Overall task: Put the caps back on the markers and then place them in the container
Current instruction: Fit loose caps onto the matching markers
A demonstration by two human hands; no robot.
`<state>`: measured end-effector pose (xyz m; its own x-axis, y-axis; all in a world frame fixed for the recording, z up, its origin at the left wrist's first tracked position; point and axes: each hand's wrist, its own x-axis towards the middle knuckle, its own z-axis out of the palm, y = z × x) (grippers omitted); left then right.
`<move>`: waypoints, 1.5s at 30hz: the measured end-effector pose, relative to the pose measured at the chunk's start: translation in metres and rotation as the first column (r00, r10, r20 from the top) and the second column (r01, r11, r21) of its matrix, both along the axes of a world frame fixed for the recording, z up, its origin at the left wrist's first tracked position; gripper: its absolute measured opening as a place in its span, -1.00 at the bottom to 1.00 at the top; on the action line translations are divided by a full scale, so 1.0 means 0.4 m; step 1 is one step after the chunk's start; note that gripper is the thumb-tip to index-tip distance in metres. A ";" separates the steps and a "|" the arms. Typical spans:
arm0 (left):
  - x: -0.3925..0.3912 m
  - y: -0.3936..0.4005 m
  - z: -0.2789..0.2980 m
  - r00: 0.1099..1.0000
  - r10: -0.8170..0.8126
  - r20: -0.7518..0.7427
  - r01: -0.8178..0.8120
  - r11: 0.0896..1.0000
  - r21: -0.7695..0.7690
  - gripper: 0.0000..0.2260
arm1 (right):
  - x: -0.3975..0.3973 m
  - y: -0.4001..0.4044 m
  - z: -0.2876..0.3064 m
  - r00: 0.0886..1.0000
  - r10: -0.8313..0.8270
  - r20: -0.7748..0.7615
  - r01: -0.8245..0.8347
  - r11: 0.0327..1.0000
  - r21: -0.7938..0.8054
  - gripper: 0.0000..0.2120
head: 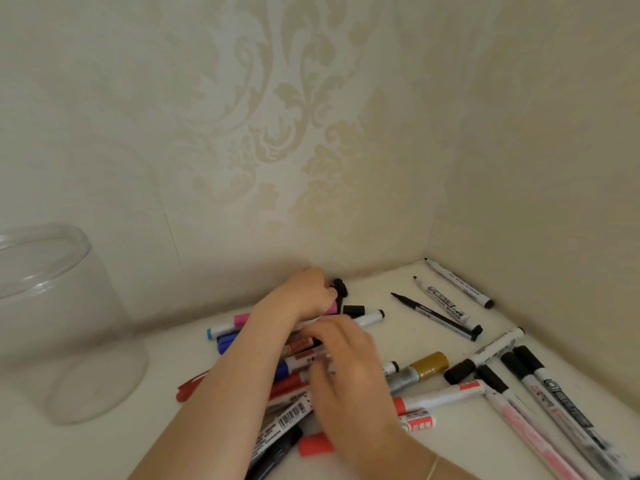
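A heap of markers lies on the white surface in front of me, some capped and some bare-tipped. My left hand reaches across the heap to its far side, with its curled fingertips pinching a black cap. My right hand lies blurred on top of the heap, fingers bent down over the white barrels; whether it grips one cannot be made out. The container, a clear plastic jar, stands upright at the far left. Nothing shows inside the jar.
Three uncapped markers lie in the back right corner. More capped markers fan out along the right wall, beside a gold-capped one. A loose black cap and a loose red cap lie by the heap. Walls close the back and right.
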<state>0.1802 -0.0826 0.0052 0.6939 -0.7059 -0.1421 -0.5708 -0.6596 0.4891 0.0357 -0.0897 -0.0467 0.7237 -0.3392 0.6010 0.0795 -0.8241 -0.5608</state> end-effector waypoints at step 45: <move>-0.034 -0.070 0.008 0.994 -0.070 -0.089 0.072 0.997 0.015 -0.79 | -0.009 -0.406 0.144 0.943 -0.056 -0.328 0.270 0.704 0.657 -0.94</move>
